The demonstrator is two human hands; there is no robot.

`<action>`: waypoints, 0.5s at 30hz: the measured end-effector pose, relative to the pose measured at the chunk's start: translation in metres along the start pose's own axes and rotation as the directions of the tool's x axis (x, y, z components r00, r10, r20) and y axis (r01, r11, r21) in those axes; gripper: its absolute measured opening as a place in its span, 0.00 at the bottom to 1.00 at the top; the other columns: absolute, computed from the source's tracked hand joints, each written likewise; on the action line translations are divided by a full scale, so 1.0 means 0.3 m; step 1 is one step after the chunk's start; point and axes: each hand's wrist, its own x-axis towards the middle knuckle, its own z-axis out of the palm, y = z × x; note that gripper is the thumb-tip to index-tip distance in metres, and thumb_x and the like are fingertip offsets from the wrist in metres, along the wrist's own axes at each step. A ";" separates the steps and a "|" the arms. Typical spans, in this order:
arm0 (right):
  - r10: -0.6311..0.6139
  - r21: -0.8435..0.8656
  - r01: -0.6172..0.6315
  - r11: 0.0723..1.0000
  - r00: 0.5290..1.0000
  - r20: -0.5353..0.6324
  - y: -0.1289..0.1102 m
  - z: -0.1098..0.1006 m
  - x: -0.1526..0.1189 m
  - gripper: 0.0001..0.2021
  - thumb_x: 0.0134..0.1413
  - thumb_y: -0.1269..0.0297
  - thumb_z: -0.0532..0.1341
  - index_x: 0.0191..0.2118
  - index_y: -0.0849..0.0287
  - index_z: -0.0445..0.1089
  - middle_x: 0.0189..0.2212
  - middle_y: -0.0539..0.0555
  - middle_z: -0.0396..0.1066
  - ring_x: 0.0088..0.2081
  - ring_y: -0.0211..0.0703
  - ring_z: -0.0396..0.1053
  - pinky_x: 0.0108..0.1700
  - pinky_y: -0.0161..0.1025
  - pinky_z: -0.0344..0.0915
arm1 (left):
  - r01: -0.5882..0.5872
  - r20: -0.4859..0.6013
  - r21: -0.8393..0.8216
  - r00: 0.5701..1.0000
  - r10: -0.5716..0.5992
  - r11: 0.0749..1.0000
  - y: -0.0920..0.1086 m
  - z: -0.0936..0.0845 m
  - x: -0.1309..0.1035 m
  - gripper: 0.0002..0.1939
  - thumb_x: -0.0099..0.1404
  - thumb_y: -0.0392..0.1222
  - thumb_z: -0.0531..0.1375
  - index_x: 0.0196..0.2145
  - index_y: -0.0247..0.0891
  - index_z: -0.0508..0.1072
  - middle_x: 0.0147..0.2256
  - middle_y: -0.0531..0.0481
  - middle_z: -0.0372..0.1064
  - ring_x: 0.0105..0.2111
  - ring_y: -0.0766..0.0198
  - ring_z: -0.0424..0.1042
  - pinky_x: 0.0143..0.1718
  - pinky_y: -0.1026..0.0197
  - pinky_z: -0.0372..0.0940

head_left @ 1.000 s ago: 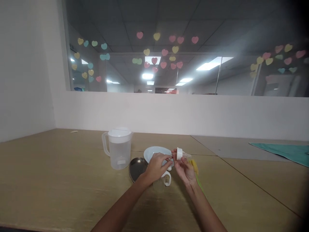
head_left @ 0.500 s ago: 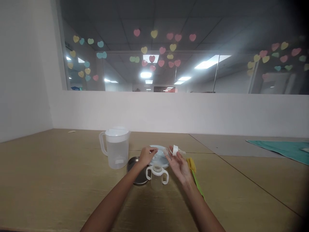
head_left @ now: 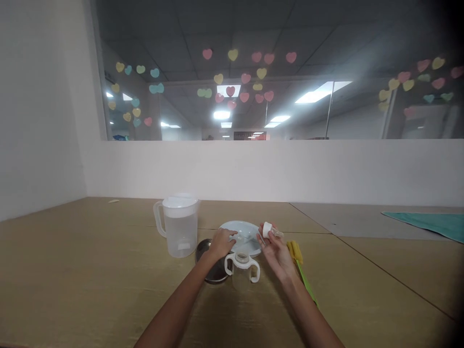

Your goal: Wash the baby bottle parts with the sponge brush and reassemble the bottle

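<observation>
My right hand (head_left: pixel 278 253) holds a white bottle collar (head_left: pixel 267 229) with a clear teat (head_left: pixel 277 233) pointing right. A thin, pale straw-like piece (head_left: pixel 261 239) shows by its fingers. My left hand (head_left: pixel 222 243) is over the left side of a pale blue plate (head_left: pixel 232 224), thumb and forefinger apart with nothing visible between them. Something clear, hard to make out, lies on the plate near those fingertips. In front of the plate stands a clear bottle (head_left: pixel 241 278) with an open neck and two white handles (head_left: pixel 255 273). A round metal dish (head_left: pixel 213 275) is partly hidden under my left forearm.
A lidded plastic jug (head_left: pixel 181 237) of clear liquid stands at the left. Right of my right hand lies a brush with a yellow sponge head (head_left: pixel 295 252) and green handle (head_left: pixel 307 285). A teal cloth (head_left: pixel 431 224) lies far right, before the wall (head_left: pixel 232 169).
My left hand has opened and the clear piece between my hands is gone from there. The collar with its teat stays in my right hand, tilted more. The view has shifted slightly.
</observation>
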 end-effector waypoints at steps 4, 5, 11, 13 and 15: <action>-0.120 -0.213 0.107 0.971 0.992 -0.048 0.007 0.030 -0.019 0.26 0.30 0.67 0.71 0.43 0.53 0.70 0.38 0.48 0.73 0.38 0.36 0.70 0.44 0.33 0.67 | -0.021 -0.189 -0.055 0.982 0.010 0.998 0.079 -0.038 -0.075 0.18 0.64 0.38 0.50 0.51 0.38 0.66 0.49 0.46 0.66 0.50 0.61 0.63 0.54 0.57 0.57; -0.149 -0.298 0.132 0.945 0.988 -0.038 0.010 0.042 -0.030 0.27 0.30 0.67 0.71 0.43 0.55 0.70 0.38 0.49 0.74 0.38 0.37 0.70 0.43 0.34 0.67 | -0.092 -0.274 -0.088 0.960 0.065 0.992 0.109 -0.047 -0.098 0.18 0.64 0.39 0.50 0.52 0.38 0.65 0.49 0.46 0.66 0.50 0.61 0.62 0.54 0.56 0.57; -0.277 -0.640 0.304 0.705 0.950 0.146 0.023 0.098 -0.097 0.25 0.32 0.61 0.70 0.42 0.58 0.73 0.41 0.56 0.73 0.42 0.48 0.70 0.48 0.45 0.65 | -0.396 -0.383 -0.039 0.854 0.353 0.917 0.231 -0.036 -0.176 0.30 0.60 0.42 0.58 0.58 0.41 0.54 0.55 0.45 0.57 0.54 0.56 0.58 0.54 0.52 0.58; -0.324 -0.706 0.373 0.602 0.922 0.211 0.026 0.102 -0.111 0.21 0.33 0.60 0.70 0.40 0.59 0.74 0.41 0.57 0.73 0.44 0.49 0.69 0.50 0.47 0.63 | -0.373 -0.428 -0.059 0.847 0.315 0.926 0.232 -0.021 -0.174 0.26 0.62 0.41 0.56 0.57 0.40 0.56 0.53 0.45 0.60 0.52 0.57 0.60 0.52 0.52 0.60; -0.330 -0.743 0.412 0.528 0.905 0.267 0.028 0.103 -0.119 0.19 0.35 0.58 0.69 0.38 0.59 0.75 0.40 0.58 0.73 0.43 0.50 0.69 0.50 0.47 0.63 | -0.383 -0.451 -0.069 0.835 0.314 0.921 0.222 -0.014 -0.170 0.21 0.64 0.41 0.53 0.55 0.39 0.58 0.49 0.44 0.63 0.49 0.57 0.62 0.50 0.52 0.61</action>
